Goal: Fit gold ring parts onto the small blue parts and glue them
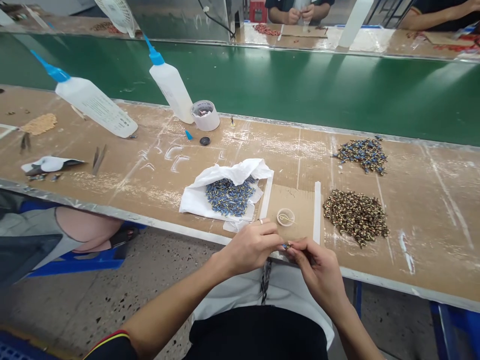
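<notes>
Both hands meet at the near edge of the desk (431, 225): left hand (252, 245) and right hand (318, 267) each pinched narrow on one small blue piece (286, 246), held between the fingertips just above the edge. A white bag (236, 172) lies open just behind the left hand with a heap of blue pieces (229, 196) in it. A small clear dish (285, 217) sits just beyond the fingers. To the right lie a brown heap (355, 216) and, further back, a mixed blue heap (362, 155). Judged from the heaps, a good share is sorted out and plenty remains in the bag. The desk is brown board, scuffed and streaked white; two squeeze bottles (95, 102) with blue nozzles and tweezers (98, 159) lie to the left. Behind runs a green belt (300, 85); another person's hands (300, 14) work across it. The floor (150, 280) is speckled.
</notes>
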Demonstrator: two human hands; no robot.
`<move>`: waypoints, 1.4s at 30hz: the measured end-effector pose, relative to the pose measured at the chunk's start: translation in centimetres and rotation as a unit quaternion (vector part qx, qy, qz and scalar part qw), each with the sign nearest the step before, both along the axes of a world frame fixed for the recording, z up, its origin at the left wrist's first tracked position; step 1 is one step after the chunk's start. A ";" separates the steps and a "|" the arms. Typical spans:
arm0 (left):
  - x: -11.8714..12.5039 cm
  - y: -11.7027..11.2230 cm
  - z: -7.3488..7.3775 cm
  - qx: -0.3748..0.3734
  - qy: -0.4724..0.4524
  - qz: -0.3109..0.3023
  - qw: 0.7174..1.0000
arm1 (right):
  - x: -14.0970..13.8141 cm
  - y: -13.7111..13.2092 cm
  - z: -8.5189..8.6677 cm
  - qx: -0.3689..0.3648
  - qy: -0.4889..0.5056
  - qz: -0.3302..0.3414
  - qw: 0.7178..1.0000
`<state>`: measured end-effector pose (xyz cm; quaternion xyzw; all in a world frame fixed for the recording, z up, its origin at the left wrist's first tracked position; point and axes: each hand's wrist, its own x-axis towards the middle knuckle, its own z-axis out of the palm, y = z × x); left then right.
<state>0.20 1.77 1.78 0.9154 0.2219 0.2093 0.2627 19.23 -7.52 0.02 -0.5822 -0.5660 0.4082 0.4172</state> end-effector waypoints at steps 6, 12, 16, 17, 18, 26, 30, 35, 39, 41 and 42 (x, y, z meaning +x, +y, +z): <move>0.6 0.1 -0.5 0.032 0.001 0.001 0.999 | -0.2 0.3 -0.7 0.017 -0.019 0.001 1.000; 1.0 -0.5 -1.0 0.004 -0.008 0.034 0.999 | -0.7 0.8 -0.1 0.030 -0.060 0.006 0.998; 1.1 -0.6 -1.3 -0.014 -0.014 0.041 0.999 | -0.8 0.9 -0.2 0.030 -0.070 0.005 0.997; 1.1 -0.7 -1.4 -0.017 -0.013 0.043 0.999 | -0.7 0.9 -0.4 0.029 -0.070 0.005 0.997; 1.0 -0.8 -1.4 -0.018 -0.010 0.044 0.999 | -0.7 0.8 -0.5 0.025 -0.068 0.005 0.997; 0.3 -1.1 1.3 -0.178 -0.015 0.064 0.982 | -0.2 0.6 0.2 -0.058 0.064 0.011 0.996; 0.0 -1.4 3.1 -0.341 -0.043 0.069 0.937 | -0.3 0.2 1.3 -0.053 0.123 0.022 0.991; 0.3 -2.4 3.7 -0.535 -0.102 0.055 0.837 | -0.1 -0.2 2.5 0.032 0.076 0.079 0.993; 0.7 -3.2 3.7 -0.616 -0.100 0.059 0.779 | 0.1 -0.6 3.1 0.047 0.056 0.092 0.993; 0.8 -3.4 3.9 -0.621 -0.097 0.060 0.775 | 0.1 -0.9 3.3 0.045 0.059 0.079 0.994; 0.8 -3.5 3.9 -0.620 -0.096 0.061 0.776 | 0.1 -1.0 3.3 0.045 0.062 0.075 0.994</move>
